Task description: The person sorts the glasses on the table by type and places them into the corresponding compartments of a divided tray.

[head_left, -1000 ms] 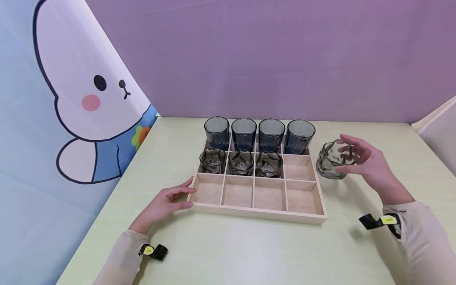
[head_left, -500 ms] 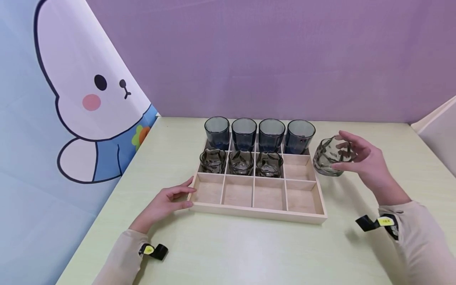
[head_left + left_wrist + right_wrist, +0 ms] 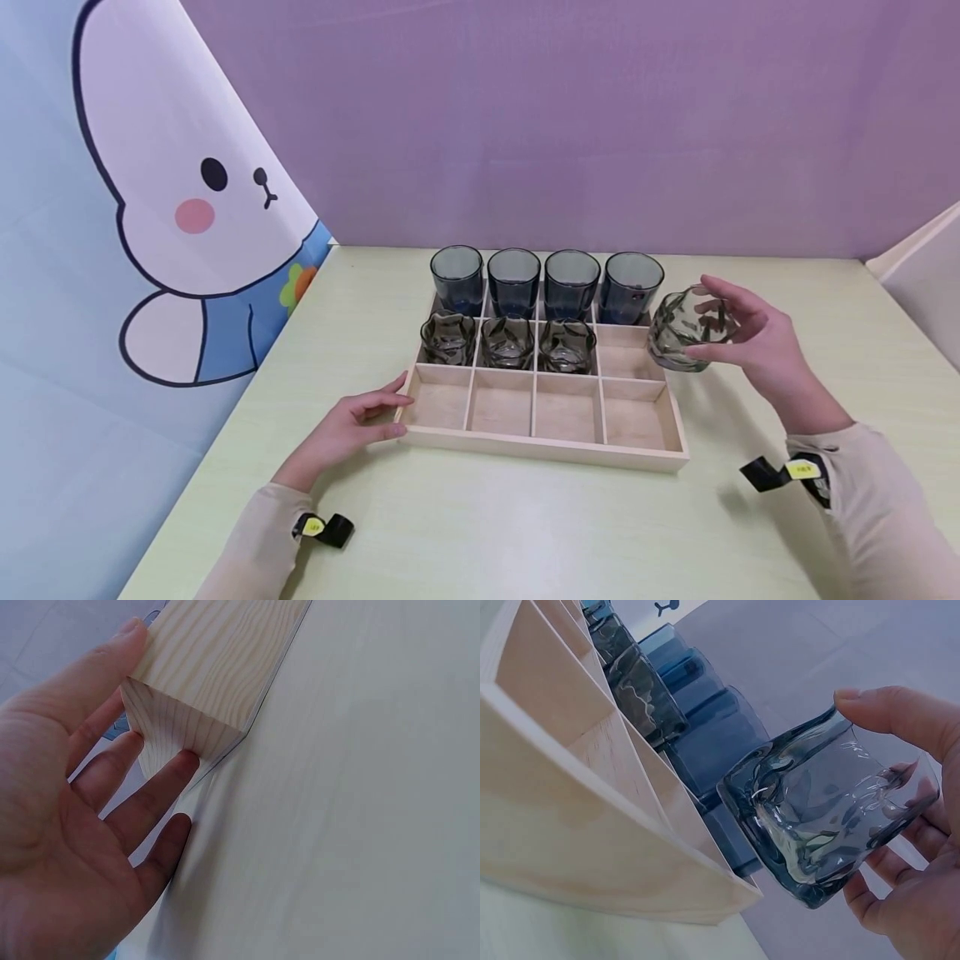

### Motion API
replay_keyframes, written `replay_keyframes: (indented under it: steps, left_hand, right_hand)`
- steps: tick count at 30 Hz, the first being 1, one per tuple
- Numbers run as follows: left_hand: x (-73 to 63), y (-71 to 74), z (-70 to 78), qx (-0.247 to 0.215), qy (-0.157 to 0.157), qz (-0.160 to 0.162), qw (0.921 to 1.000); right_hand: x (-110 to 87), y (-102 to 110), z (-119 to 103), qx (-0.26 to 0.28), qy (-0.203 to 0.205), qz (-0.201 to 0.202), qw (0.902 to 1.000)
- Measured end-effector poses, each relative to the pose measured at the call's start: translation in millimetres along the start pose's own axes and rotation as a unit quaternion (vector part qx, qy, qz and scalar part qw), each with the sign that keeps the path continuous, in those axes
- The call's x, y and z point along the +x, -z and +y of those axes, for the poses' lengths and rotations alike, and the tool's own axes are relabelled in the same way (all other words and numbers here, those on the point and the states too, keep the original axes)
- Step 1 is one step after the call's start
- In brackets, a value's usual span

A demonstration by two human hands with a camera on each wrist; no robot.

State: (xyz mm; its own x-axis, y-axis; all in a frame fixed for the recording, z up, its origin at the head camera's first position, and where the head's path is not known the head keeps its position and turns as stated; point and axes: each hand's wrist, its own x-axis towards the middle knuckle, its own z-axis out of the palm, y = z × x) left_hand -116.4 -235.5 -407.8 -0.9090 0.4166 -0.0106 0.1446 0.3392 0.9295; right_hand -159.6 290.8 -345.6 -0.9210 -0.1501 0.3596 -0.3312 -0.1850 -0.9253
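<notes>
My right hand (image 3: 761,342) holds a clear grey glass tumbler (image 3: 817,817) with wavy sides, thumb on one side and fingers on the other. The tumbler is tilted and overlaps the right rim of the wooden tray (image 3: 540,448) in the head view, beside the vacant right compartment of the middle row. My left hand (image 3: 348,429) rests against the tray's left front corner; its loosely extended fingers (image 3: 157,791) touch the pale wood. Wavy dark tumblers (image 3: 507,343) fill the other three compartments of that row.
Taller blue-grey glasses (image 3: 572,283) stand in the tray's back row. The front row's compartments (image 3: 501,404) hold nothing. A purple cloth backdrop (image 3: 570,125) rises behind the table (image 3: 525,533), and a printed cartoon cloth (image 3: 187,192) hangs at left.
My right hand has moved left with the wavy tumbler, from beside the tray to over its right rim. The left hand and the tray have stayed in place.
</notes>
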Motion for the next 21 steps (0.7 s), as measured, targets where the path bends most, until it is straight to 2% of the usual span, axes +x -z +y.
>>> replay_keyframes:
  steps: [21]
  left_hand:
    - [0.5, 1.1, -1.2, -0.006, -0.001, -0.005, 1.0]
  right_hand:
    - [4.3, -23, 8, -0.041, -0.017, -0.006, 0.999]
